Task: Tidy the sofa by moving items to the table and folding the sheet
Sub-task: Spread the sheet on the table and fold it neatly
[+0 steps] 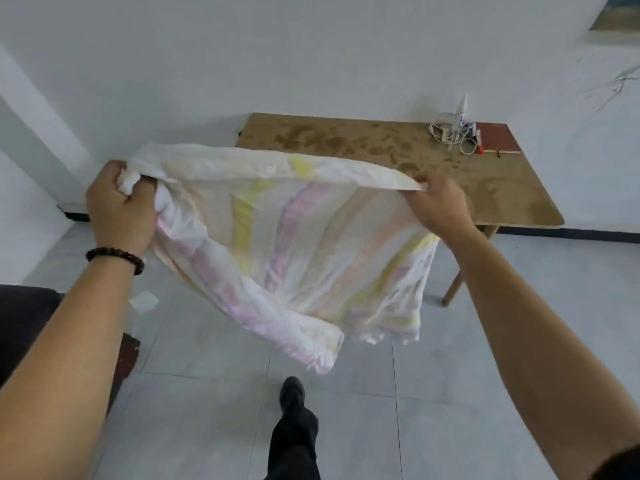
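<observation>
Both arms stretch forward over the tiled floor. The left hand (119,206) bunches 1 corner of the striped sheet (294,237) in curled fingers, and the right hand (438,206) pinches the other. It hangs in midair before the wooden table (381,143). I'd level the 2 corners and pull the top edge taut before folding.

A brown stained wooden table (346,140) carries, at its far right corner, a tangled white cable (446,133), an upright white bottle (462,110) and a flat red book (497,137).
</observation>
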The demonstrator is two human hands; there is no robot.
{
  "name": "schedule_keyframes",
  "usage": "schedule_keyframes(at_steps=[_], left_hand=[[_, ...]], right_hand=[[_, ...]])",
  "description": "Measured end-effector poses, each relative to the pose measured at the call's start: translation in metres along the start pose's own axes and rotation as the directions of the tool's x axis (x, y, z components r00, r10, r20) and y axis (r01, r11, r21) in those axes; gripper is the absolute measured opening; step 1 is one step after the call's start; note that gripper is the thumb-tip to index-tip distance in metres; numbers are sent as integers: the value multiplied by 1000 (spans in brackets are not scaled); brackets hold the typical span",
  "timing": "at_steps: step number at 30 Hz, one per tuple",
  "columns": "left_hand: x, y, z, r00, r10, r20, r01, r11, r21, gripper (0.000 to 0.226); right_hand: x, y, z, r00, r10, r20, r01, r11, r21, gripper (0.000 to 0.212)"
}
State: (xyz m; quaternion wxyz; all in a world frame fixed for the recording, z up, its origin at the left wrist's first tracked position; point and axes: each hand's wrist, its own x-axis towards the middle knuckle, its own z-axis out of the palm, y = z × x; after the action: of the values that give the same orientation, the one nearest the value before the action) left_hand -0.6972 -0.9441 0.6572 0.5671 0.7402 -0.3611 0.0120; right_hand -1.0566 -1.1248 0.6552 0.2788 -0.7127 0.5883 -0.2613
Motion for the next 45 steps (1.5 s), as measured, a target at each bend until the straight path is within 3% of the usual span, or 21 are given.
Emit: schedule_keyframes(at_steps=[2, 6, 12, 16, 18, 21, 27, 32, 38, 41, 43, 45], left_hand=[[51, -23, 28, 996, 54, 68, -58, 996, 68, 12], [143, -42, 90, 976, 108, 191, -145, 972, 187, 16], [275, -35, 177, 922, 255, 293, -334, 904, 265, 32], [353, -38, 232, 948, 198, 250, -265, 925, 273, 43], [383, -42, 263, 961, 167, 223, -227, 934, 277, 45], [417, -58, 316, 961, 143, 237, -215, 923, 318, 45], [471, -100, 396, 928, -49, 370, -134, 881, 453, 41], [500, -135, 426, 936, -141, 323, -74, 818, 570, 37], [541, -177, 435, 937, -197, 289, 12, 845, 535, 42], [557, -195, 434, 827, -338, 449, 60, 847, 527, 45], [567, -213, 432, 704, -372, 605, -121, 776, 618, 37], [578, -237, 431, 626, -361, 691, -327, 684, 653, 37]], right_hand=[[57, -16, -6, 984, -20, -175, -8, 988, -157, 41], [153, -59, -17, 916, -85, -393, -15, 969, -246, 47], [272, -100, -47, 816, -280, -506, -15, 865, -501, 50], [360, -107, -65, 743, -372, -557, -8, 827, -563, 52], [406, -102, -58, 747, -378, -547, 2, 824, -567, 50], [473, -79, -30, 815, -336, -472, 39, 845, -534, 43], [599, -31, 34, 965, -175, -196, 67, 885, -461, 39], [660, -17, 89, 995, -70, -71, 32, 901, -433, 29], [681, -10, 137, 999, 11, -33, -25, 888, -459, 26], [669, -13, 147, 996, 69, -62, -91, 868, -488, 27], [657, -15, 151, 993, 92, -79, -120, 844, -523, 27], [644, -16, 157, 991, 108, -77, -133, 799, -587, 28]])
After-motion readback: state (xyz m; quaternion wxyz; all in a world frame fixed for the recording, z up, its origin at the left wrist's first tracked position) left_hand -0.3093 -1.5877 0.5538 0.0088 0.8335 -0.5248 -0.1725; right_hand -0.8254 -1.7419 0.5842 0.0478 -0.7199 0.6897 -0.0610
